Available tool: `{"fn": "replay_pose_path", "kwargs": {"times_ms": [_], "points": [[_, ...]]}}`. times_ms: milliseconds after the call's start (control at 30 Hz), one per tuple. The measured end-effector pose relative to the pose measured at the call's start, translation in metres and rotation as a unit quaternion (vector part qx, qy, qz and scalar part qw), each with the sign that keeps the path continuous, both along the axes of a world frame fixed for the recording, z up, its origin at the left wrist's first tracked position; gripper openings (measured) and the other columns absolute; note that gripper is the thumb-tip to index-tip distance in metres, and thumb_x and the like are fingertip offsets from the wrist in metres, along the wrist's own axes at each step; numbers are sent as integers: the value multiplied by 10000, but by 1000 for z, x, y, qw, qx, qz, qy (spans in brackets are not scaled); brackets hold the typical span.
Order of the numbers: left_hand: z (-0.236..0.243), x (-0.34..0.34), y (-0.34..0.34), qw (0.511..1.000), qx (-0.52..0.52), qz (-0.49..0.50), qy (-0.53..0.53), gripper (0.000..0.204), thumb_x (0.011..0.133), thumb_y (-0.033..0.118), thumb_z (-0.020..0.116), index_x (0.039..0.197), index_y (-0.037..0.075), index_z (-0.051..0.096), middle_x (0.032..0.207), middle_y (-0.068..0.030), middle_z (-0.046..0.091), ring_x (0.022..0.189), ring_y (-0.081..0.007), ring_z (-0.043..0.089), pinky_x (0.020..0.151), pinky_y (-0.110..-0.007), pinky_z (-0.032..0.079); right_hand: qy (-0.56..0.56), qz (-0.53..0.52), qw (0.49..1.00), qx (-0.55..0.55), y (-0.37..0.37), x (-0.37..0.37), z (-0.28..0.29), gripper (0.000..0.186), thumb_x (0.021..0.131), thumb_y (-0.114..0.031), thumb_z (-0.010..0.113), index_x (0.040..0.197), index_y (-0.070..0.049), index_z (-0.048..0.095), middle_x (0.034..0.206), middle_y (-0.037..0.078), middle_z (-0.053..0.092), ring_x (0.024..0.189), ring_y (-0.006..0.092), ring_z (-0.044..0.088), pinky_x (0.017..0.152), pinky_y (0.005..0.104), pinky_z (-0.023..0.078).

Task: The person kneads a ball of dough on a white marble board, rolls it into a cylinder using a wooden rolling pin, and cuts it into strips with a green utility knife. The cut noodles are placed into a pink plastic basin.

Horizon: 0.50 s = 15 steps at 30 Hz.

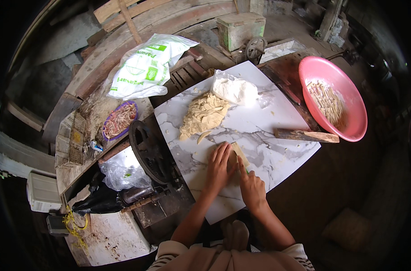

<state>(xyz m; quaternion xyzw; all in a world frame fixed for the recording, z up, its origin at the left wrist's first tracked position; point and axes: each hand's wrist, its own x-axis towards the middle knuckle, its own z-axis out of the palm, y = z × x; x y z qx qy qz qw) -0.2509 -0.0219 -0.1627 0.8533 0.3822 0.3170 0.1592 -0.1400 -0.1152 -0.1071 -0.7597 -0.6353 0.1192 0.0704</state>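
Observation:
My left hand lies with its fingers stretched out at the left side of a flat, pale piece of dough on the marble-patterned board. Closed round a small knife, my right hand has its index finger pressed along the top. Only a thin strip of the knife shows, with a bit of green; the rest is hidden under the fingers. Beyond my hands sits a rough heap of yellowish dough, with a small loose strip beside it.
An opened plastic bag of white flour rests behind the dough heap. A wooden stick lies across the board's right edge, beside a pink basin holding dough strips. To the left are a black wheel, a purple basket and a white sack.

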Motion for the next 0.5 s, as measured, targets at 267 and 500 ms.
{"fn": "replay_pose_path", "kwargs": {"times_ms": [267,500], "points": [[-1,0,0,1000,12,-1,-9,694,788,289,680,1335,-33,399,1348,-181,431,1243,-336,415,1037,-446,341,-23,8,999,-38,-15,0,9,817,773,22,543,1482,-115,162,783,188,600,628,329,653,545,418,538],[0,1,-1,1000,12,-3,-7,717,765,279,701,1337,-27,395,1350,-174,425,1243,-339,408,1037,-450,344,-34,2,999,-23,-32,1,5,828,770,2,555,1485,-132,160,757,171,593,584,314,647,496,410,530]]}}
